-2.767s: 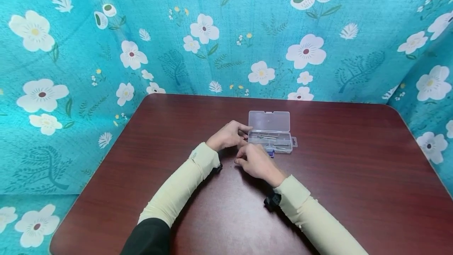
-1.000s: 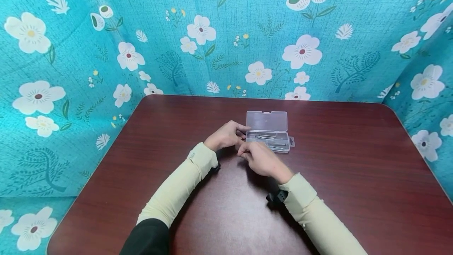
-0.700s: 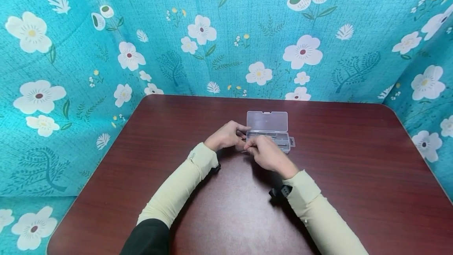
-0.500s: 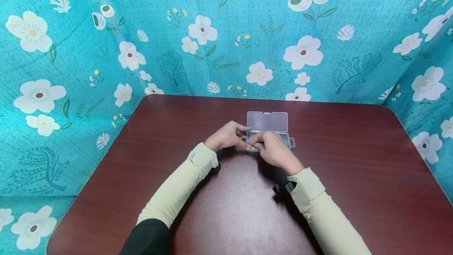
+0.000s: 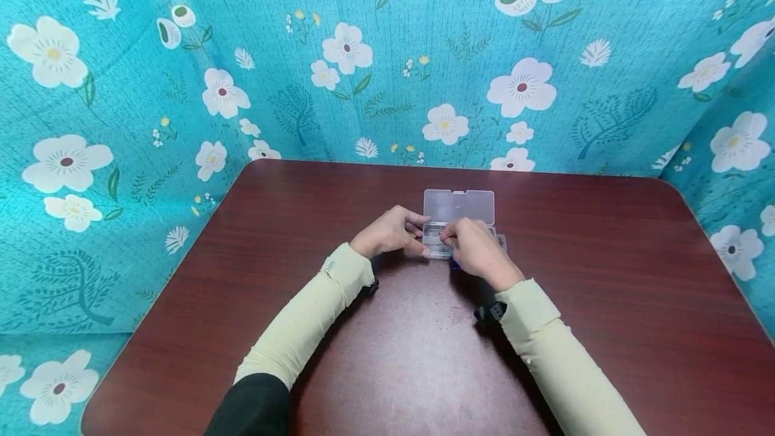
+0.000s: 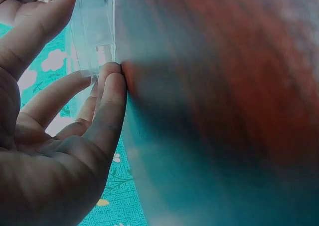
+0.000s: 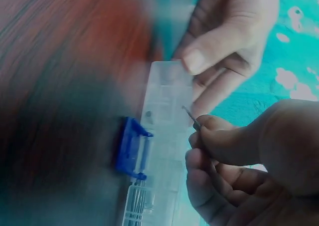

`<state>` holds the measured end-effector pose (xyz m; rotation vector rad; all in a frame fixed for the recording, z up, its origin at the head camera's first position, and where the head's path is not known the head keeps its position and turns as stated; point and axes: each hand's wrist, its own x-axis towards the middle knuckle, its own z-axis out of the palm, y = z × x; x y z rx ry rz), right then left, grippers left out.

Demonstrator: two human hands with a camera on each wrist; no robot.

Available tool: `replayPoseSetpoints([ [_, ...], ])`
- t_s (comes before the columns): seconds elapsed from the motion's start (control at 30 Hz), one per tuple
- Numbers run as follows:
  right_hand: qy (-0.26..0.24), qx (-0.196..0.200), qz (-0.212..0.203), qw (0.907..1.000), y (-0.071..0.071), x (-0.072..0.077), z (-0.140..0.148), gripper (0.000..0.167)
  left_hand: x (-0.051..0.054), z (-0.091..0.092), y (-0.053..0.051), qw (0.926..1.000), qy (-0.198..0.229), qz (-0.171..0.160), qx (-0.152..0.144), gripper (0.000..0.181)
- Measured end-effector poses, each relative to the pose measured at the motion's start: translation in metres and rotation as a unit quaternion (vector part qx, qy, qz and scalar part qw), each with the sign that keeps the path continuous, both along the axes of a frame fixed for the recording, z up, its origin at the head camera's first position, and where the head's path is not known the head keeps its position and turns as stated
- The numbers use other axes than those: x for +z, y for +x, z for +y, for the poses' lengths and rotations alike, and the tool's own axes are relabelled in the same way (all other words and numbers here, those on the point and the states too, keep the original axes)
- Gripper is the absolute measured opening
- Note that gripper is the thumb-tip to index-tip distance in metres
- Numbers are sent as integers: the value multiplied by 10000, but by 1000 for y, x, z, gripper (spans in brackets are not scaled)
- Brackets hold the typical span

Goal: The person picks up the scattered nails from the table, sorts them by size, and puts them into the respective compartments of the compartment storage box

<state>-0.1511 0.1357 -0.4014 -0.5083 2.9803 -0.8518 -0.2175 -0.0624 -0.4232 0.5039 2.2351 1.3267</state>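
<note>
A clear plastic compartment box (image 5: 436,248) stands on the table, its lid (image 5: 458,206) tipped back. My left hand (image 5: 390,231) holds the box's left end, thumb at the front corner and fingers at the end and back. Over the box, my right hand (image 5: 481,254) pinches a thin metal rod (image 7: 190,115) between thumb and forefinger, best seen in the right wrist view. What kind of rod it is cannot be told. A blue latch (image 7: 130,146) sits on the box's front side. Several thin metal rods (image 7: 135,201) lie in one compartment. In the head view my right hand hides much of the box.
The dark red-brown table (image 5: 605,254) has rounded far corners. A blue flowered curtain (image 5: 387,99) hangs behind it and at both sides. Right of the box juts a clear hanging tab (image 5: 502,241).
My right hand has moved from the tabletop in front of the box, rightward and away from me, to above its compartments. My left thumb has shifted onto the box's front corner.
</note>
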Motion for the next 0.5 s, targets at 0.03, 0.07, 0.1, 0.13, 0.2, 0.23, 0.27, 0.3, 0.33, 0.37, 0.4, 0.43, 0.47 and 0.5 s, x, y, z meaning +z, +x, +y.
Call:
replayPoseSetpoints([
  [0.03,141,58,82,9999,0,0,-1,15,0,0,0,10000,-2,4,-2,78],
  [0.07,285,128,159,9994,0,-1,-3,16,0,0,0,10000,-6,2,-6,78],
  [0.1,439,206,258,9985,0,-2,-4,17,0,0,0,10000,-25,22,-12,78],
  [0.13,588,288,380,9971,0,-3,-5,17,0,0,0,10000,-42,38,-13,78],
  [0.2,812,426,597,9940,0,-5,-7,20,0,1,0,9999,-72,68,-17,77],
  [0.23,882,485,662,9927,0,-6,-8,21,0,1,0,9999,-81,72,-15,77],
  [0.27,953,524,696,9916,0,-7,-9,22,1,1,0,9999,-83,89,-15,77],
  [0.3,1008,547,750,9906,0,-7,-9,23,1,1,0,9999,-80,109,-17,76],
  [0.33,1029,556,762,9902,0,-7,-10,24,1,1,0,9999,-72,120,-20,76],
  [0.37,1044,565,765,9900,0,-7,-11,25,1,1,-1,9999,-80,142,-25,76],
  [0.4,1049,587,759,9898,-1,-7,-11,26,2,1,-1,9998,-83,153,-27,76],
  [0.43,1061,602,748,9897,-1,-7,-12,26,2,1,-1,9998,-87,158,-32,76],
  [0.47,1056,630,745,9896,-1,-7,-12,26,2,1,-1,9998,-98,161,-42,76],
  [0.5,1051,650,735,9896,-2,-7,-12,25,2,0,-1,9998,-105,147,-49,76],
])
